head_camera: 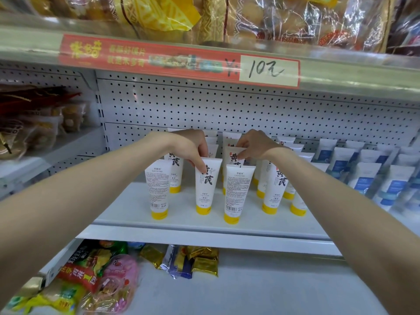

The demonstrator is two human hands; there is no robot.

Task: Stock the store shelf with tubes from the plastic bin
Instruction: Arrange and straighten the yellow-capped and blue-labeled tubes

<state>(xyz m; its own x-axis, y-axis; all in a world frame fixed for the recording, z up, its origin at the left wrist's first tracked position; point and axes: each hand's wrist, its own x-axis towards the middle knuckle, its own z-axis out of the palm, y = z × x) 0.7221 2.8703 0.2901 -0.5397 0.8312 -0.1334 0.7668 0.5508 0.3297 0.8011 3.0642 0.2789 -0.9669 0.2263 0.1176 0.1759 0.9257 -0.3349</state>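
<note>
Several white tubes with yellow caps stand cap-down on the grey shelf [181, 226]. My left hand [193, 146] pinches the top of a front-row tube [205, 187] that shows black characters. My right hand [254, 144] pinches the top edge of a tube [233, 155] in the row behind. Two front tubes, one [158, 189] at the left and one [237, 192] in the middle, show their backs with barcodes. More of these tubes [276, 187] stand to the right. The plastic bin is out of view.
White tubes with blue labels [368, 178] fill the right of the shelf. A perforated back panel [227, 105] closes the rear. A red price strip [177, 56] runs along the shelf above. Snack packets [109, 269] lie on the lower shelf.
</note>
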